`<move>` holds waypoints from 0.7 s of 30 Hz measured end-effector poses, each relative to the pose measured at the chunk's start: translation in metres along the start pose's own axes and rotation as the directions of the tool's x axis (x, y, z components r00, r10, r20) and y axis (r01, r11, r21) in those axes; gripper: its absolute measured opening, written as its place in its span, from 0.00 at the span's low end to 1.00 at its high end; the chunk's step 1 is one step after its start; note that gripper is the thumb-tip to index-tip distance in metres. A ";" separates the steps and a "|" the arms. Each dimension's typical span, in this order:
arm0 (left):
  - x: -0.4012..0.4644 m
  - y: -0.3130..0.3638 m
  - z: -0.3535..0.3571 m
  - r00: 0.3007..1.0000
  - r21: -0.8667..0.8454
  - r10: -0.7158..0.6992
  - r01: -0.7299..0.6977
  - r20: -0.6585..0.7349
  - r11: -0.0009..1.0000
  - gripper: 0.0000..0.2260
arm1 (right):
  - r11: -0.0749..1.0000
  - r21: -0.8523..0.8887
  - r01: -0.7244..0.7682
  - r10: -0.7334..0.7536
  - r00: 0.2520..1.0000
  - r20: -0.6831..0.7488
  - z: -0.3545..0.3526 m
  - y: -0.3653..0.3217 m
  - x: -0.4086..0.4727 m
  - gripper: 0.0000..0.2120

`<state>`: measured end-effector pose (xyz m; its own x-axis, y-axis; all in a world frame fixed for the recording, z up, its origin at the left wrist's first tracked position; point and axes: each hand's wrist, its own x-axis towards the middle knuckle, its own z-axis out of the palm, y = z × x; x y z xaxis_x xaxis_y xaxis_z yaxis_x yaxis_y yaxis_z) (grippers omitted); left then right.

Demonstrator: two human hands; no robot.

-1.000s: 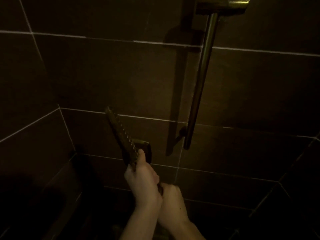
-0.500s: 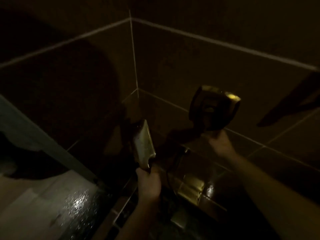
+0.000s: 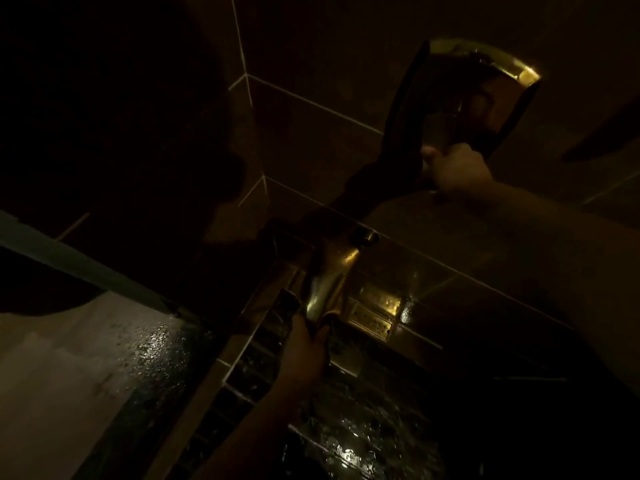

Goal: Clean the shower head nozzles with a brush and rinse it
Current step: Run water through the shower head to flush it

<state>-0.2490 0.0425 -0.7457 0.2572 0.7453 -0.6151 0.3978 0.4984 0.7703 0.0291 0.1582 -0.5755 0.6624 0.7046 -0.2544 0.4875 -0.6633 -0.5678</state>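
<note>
The scene is very dim. My left hand (image 3: 304,344) grips the handle of a flat, shiny metal shower head (image 3: 329,285), held upright low in the middle of the view, its face catching light. My right hand (image 3: 453,168) is raised at the upper right with its fingers closed on the lower part of a shiny metal wall fitting (image 3: 485,84) mounted on the dark tiles. I see no brush, and cannot tell whether water is running.
Dark tiled walls meet in a corner (image 3: 249,98) behind the shower head. A wet, glossy tiled ledge (image 3: 377,306) runs below the wall. The floor (image 3: 346,448) glistens with water. A pale wet surface with a greenish edge (image 3: 86,268) lies at left.
The view has swung from the wall rail down to the corner and floor. My right hand left the shower head and took hold of the wall fitting. My left hand kept the shower head.
</note>
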 end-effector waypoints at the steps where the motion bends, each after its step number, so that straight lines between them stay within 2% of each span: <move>1: 0.004 -0.001 0.002 1.000 0.007 -0.008 0.008 0.013 1.000 0.13 | 1.000 -0.004 -0.010 0.010 1.000 0.000 0.001 0.001 0.000 0.17; 4: 0.013 -0.005 0.006 0.999 0.009 -0.039 0.039 0.033 0.999 0.12 | 1.000 -0.009 -0.017 0.017 1.000 0.001 0.003 0.000 -0.001 0.17; 8: 0.012 -0.012 0.013 0.999 -0.108 -0.034 0.038 0.036 0.993 0.12 | 0.999 -0.012 -0.032 0.033 0.999 0.020 0.002 -0.002 0.001 0.15; 14: 0.015 -0.018 0.022 1.000 -0.171 -0.016 0.015 -0.002 0.985 0.09 | 0.998 -0.011 -0.060 0.061 0.996 0.061 0.003 -0.005 0.000 0.16; 19: 0.018 -0.028 0.020 1.000 -0.156 -0.014 0.011 -0.022 0.988 0.14 | 0.996 -0.017 -0.087 0.087 0.995 0.046 0.002 -0.006 -0.003 0.17; 21: 0.018 -0.034 0.019 0.999 -0.154 -0.010 0.004 -0.038 0.988 0.17 | 0.998 -0.044 -0.055 0.057 0.998 0.040 0.004 -0.002 0.001 0.16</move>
<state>-0.2417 0.0307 -0.7864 0.2191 0.7566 -0.6161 0.2590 0.5637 0.7843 0.0270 0.1614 -0.5777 0.6657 0.6752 -0.3177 0.4746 -0.7117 -0.5179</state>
